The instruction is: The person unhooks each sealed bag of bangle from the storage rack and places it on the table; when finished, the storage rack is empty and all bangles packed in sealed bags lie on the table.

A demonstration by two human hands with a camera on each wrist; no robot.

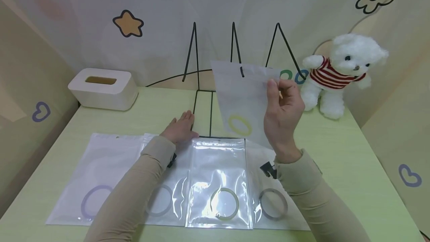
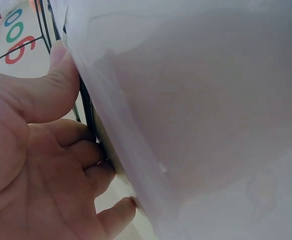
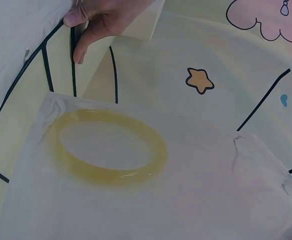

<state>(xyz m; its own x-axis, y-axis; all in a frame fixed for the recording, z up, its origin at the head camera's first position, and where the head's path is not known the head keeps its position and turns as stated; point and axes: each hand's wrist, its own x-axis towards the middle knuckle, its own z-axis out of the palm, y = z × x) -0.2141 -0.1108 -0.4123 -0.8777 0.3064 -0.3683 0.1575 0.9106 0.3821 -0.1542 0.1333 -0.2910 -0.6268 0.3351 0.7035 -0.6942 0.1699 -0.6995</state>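
Observation:
In the head view my right hand (image 1: 284, 111) pinches the right edge of a white, translucent zip bag (image 1: 248, 96) between thumb and fingers. A yellow ring (image 1: 239, 125) shows through it; the right wrist view shows this yellow ring (image 3: 110, 172) closer. The tip of the middle prong of a black wire rack (image 1: 236, 44) pokes out at the bag's top. My left hand (image 1: 179, 128) rests with extended fingers on the left base wire. In the left wrist view, fingertips (image 2: 105, 175) touch the dark wire beside a bag (image 2: 211, 100).
Several flat bags with rings, including a shiny clear bag (image 1: 218, 163) and a white bag (image 1: 107, 160), lie along the table's near side. A white tissue box (image 1: 104, 89) stands at left, a white teddy bear (image 1: 339, 77) at right. Two other rack prongs flank the middle one.

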